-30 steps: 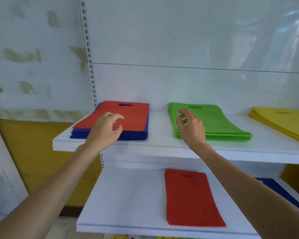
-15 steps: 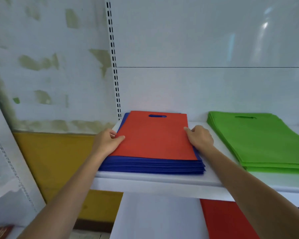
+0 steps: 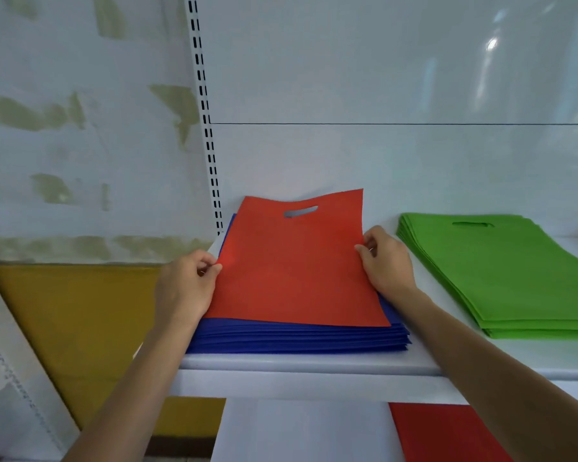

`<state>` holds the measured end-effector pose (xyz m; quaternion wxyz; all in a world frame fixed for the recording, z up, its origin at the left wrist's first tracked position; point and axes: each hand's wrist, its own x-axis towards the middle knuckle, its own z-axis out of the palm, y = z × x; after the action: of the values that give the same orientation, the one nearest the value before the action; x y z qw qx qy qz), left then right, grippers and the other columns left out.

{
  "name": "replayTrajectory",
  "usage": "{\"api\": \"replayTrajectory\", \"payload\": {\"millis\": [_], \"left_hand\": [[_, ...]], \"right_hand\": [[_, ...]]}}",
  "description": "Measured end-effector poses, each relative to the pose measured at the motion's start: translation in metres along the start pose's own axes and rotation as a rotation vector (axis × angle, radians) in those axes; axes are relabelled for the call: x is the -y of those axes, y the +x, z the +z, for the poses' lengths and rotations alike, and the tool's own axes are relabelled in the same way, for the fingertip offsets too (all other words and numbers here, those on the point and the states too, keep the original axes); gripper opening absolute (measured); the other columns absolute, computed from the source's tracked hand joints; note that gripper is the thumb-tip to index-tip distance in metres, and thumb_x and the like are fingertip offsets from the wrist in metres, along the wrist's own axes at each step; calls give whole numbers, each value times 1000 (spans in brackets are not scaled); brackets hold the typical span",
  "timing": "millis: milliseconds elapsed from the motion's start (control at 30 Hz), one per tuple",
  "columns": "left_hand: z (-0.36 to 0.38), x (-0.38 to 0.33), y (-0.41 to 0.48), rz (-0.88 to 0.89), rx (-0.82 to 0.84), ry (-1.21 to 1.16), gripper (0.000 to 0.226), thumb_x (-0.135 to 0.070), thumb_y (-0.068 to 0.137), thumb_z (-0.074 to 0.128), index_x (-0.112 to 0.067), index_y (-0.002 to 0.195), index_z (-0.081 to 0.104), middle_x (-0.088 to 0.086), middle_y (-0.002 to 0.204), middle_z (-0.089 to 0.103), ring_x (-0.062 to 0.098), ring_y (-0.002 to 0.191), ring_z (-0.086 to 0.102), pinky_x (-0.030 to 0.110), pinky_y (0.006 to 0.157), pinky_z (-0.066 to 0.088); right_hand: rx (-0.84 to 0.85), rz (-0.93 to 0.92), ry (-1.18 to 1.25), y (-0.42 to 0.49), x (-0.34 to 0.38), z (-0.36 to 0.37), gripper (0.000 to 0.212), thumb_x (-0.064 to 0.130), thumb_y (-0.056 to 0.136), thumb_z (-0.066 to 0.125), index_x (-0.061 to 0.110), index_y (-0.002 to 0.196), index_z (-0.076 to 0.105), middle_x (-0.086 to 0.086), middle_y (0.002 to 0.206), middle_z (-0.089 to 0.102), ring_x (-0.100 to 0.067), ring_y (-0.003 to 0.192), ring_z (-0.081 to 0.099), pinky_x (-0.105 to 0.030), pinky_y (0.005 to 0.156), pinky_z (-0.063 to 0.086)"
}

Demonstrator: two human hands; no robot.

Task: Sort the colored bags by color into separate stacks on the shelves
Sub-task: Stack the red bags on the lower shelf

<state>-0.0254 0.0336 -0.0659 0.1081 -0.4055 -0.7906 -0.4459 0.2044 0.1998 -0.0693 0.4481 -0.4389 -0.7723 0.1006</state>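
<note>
Clearly, on the upper shelf (image 3: pixel 314 365) the blue stack (image 3: pixel 297 338) could be dragged forward over the edge if the red bag (image 3: pixel 297 268) lying on it, far end raised, is pulled flat. Its sides are pinched by the left hand (image 3: pixel 184 288) and the right hand (image 3: pixel 386 265); with a weak pinch it could be dropped.

A red bag (image 3: pixel 297 265) sits on a stack of blue bags (image 3: pixel 297 338) on the upper shelf (image 3: pixel 314 365). It is flat, with a handle hole near its far end. That far end is tipped up, and the near end rests on the blue. The left hand (image 3: pixel 184 285) pinches its left edge and the right hand (image 3: pixel 386 265) pinches its right edge. A stack of green bags (image 3: pixel 501 271) lies to the right. Another red bag (image 3: pixel 444 431) lies flat on the lower shelf (image 3: pixel 301 428).
</note>
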Motion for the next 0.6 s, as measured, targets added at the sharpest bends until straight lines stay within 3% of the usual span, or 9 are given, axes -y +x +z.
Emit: {"api": "replayTrajectory", "payload": {"millis": [167, 267, 333, 433, 533, 600], "left_hand": [[-11, -13, 0, 225, -163, 79, 7, -11, 82, 66, -6, 86, 64, 16, 83, 67, 36, 79, 61, 39, 65, 45], [-17, -29, -9, 265, -111, -4, 17, -8, 85, 62, -2, 100, 58, 16, 90, 67, 34, 80, 62, 40, 72, 46], [-16, -46, -22, 339, -61, -28, 24, -5, 83, 63, -5, 107, 59, 13, 94, 67, 31, 82, 62, 37, 76, 45], [-9, -84, -56, 418, 21, -90, 27, -3, 82, 64, -8, 108, 64, 9, 88, 64, 23, 77, 56, 33, 77, 43], [3, -131, -100, 468, 64, -151, 24, -5, 84, 63, -10, 107, 67, 2, 84, 58, 14, 72, 46, 27, 73, 38], [15, -163, -132, 490, 101, -221, 23, -6, 84, 63, -11, 105, 67, -1, 85, 57, 12, 72, 47, 24, 74, 36]], "right_hand": [[-148, 0, 191, 1, 13, -15, 13, 9, 88, 60, 1, 98, 57, 0, 76, 56, -10, 60, 48, -31, 65, 45], [-245, -9, 268, -1, 14, -42, 18, 5, 86, 62, 2, 103, 57, -1, 73, 58, 1, 55, 47, -18, 58, 37], [-304, -36, 266, -8, 8, -70, 24, 3, 85, 63, 4, 108, 57, -2, 71, 58, 1, 53, 47, -10, 53, 34], [-361, -85, 156, -30, -16, -125, 21, 2, 84, 61, 4, 105, 62, -6, 75, 62, -3, 54, 47, -3, 59, 32], [-386, -73, 33, -61, -55, -185, 16, 2, 86, 58, 3, 99, 67, -10, 94, 68, -18, 73, 57, -16, 73, 40], [-381, -9, -25, -88, -86, -226, 20, 5, 88, 56, 4, 105, 66, -11, 103, 67, -19, 76, 56, -27, 77, 44]]}}
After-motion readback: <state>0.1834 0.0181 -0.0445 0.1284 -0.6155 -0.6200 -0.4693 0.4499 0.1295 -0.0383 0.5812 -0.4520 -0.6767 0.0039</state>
